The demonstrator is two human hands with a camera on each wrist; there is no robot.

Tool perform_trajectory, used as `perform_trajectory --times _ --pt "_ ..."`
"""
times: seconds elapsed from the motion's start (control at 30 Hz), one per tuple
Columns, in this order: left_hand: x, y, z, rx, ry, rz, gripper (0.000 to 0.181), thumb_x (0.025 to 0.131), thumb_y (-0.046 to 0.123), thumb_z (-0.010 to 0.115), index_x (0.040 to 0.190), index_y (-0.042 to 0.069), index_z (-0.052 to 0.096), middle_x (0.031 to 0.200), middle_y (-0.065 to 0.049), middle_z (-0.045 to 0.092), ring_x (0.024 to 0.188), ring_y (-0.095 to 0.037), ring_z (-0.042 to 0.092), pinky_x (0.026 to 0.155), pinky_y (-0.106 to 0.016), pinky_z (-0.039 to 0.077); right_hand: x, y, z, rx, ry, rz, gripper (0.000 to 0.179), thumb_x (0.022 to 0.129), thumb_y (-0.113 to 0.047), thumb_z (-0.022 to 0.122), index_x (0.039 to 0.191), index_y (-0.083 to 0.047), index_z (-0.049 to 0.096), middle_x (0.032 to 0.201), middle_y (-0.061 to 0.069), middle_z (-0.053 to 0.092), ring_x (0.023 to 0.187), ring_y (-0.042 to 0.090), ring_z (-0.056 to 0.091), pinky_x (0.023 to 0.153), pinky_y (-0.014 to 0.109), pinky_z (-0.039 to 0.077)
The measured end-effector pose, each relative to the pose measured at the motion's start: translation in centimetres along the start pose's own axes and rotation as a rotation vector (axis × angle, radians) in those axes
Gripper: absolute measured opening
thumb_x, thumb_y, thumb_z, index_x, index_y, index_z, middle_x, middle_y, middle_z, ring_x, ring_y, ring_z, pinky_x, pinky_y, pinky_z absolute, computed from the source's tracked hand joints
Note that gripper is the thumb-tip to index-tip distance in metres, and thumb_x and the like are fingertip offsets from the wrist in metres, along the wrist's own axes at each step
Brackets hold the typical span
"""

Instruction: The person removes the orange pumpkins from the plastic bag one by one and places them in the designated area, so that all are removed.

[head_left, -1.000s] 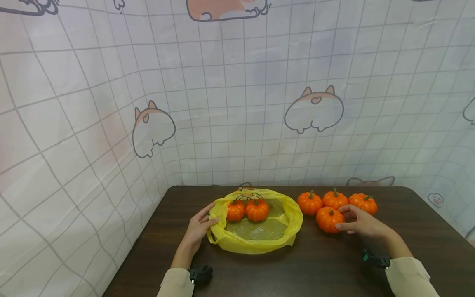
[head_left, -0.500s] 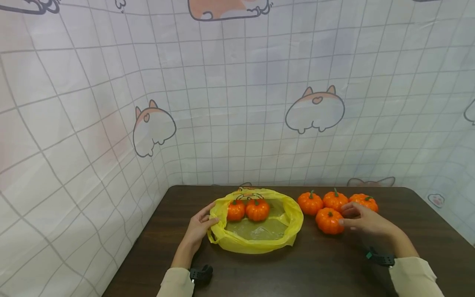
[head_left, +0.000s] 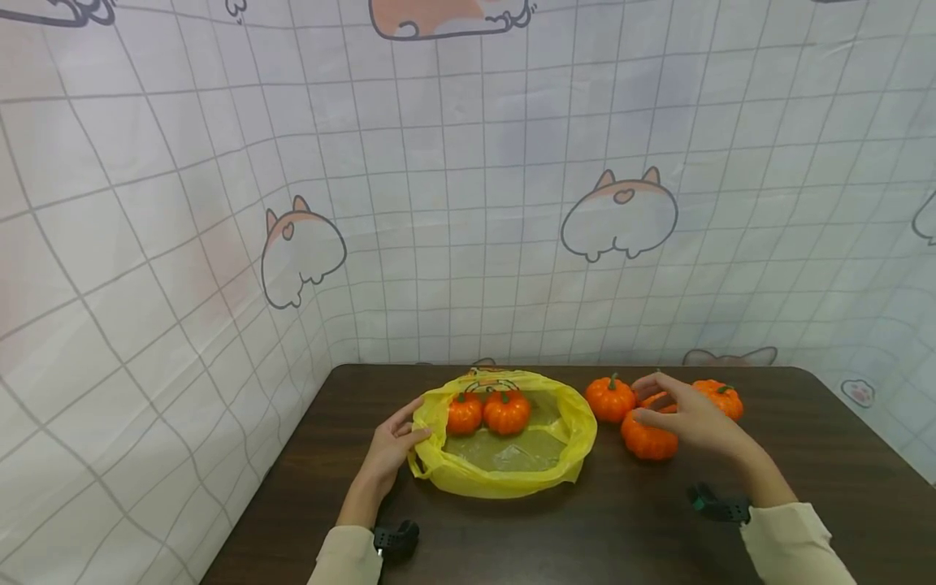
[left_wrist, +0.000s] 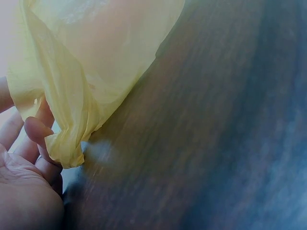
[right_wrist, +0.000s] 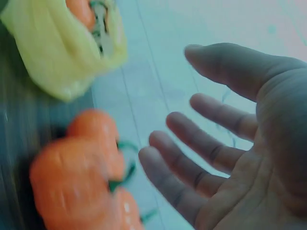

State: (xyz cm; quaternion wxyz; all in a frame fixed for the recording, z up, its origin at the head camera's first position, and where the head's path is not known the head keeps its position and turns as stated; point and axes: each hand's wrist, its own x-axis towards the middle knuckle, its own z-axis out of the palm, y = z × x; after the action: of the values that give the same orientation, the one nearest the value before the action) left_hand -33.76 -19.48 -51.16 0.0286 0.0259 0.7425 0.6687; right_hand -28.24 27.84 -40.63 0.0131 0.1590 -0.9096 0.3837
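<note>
A yellow plastic bag (head_left: 504, 486) stands with its mouth wide, two small orange pumpkins (head_left: 508, 413) inside at the back. My left hand (head_left: 387, 451) pinches its left rim between thumb and fingers; in the left wrist view the gathered bag edge (left_wrist: 72, 129) hangs between them. My right hand (head_left: 691, 418) hovers over the loose pumpkins, fingers spread, holding nothing. Around it are the left pumpkin (head_left: 610, 400), the front pumpkin (head_left: 649, 440) and the right pumpkin (head_left: 720, 396). Another behind the fingers is mostly hidden. The right wrist view has the pumpkins (right_wrist: 72, 182) left of the hand.
Everything rests on a dark wooden table (head_left: 556, 536). A white gridded cloth (head_left: 468, 244) with cartoon dogs hangs behind the table and along its left side. Each wrist wears a black band (head_left: 397, 538).
My right hand has left the front pumpkin's side, moving left and farther back over the group, with fingers spread wider. The left hand and bag stay put.
</note>
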Motion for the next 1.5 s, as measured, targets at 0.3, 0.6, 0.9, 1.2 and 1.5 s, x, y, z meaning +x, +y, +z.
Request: perform_trajectory --times 0.3,0.6,0.9,1.2,1.5 --pt "0.1 -0.1 0.1 0.003 -0.001 -0.006 0.06 0.096 0.018 0.072 0.151 0.031 0.051 0.085 0.001 0.066 0.085 -0.015 0.058 0.087 -0.034 0.043 1.3 -3.0 4.6 0.103 -0.04 -0.14 0.036 0.099 -0.027 0.069 0.129 -0.008 0.059 0.13 0.019 0.061 0.115 0.033 0.061 0.087 0.039 0.055" --pt "0.1 0.1 0.2 0.005 -0.008 -0.001 0.061 0.096 0.019 0.072 0.152 0.029 0.05 0.085 0.001 0.067 0.085 -0.015 0.058 0.086 -0.034 0.043 2.1 -4.4 9.6 0.218 -0.12 -0.148 0.036 0.096 -0.023 0.074 0.126 -0.01 0.061 0.125 0.013 0.063 0.116 0.037 0.061 0.092 0.043 0.056" --pt "0.0 0.5 0.2 0.006 -0.01 0.002 0.062 0.096 0.018 0.072 0.154 0.026 0.049 0.079 0.002 0.06 0.083 -0.015 0.055 0.083 -0.034 0.042 3.9 -5.3 12.5 0.238 -0.086 -0.164 0.041 0.094 -0.02 0.075 0.128 -0.003 0.06 0.133 0.021 0.058 0.123 0.046 0.056 0.1 0.058 0.051" --pt "0.1 0.2 0.2 -0.009 0.0 -0.006 0.061 0.095 0.017 0.073 0.151 0.029 0.051 0.075 0.003 0.055 0.082 -0.015 0.053 0.081 -0.034 0.041 6.9 -4.4 13.4 0.218 -0.051 -0.046 0.045 0.095 -0.022 0.074 0.134 -0.005 0.06 0.138 0.017 0.06 0.125 0.042 0.058 0.097 0.053 0.053" --pt "-0.1 0.2 0.0 0.016 0.003 -0.007 0.061 0.096 0.02 0.073 0.152 0.029 0.051 0.084 0.002 0.065 0.088 -0.016 0.056 0.086 -0.035 0.042 8.7 -5.2 14.7 0.22 -0.012 0.012 0.049 0.093 -0.022 0.076 0.137 -0.007 0.062 0.15 0.017 0.053 0.133 0.043 0.053 0.108 0.059 0.044"
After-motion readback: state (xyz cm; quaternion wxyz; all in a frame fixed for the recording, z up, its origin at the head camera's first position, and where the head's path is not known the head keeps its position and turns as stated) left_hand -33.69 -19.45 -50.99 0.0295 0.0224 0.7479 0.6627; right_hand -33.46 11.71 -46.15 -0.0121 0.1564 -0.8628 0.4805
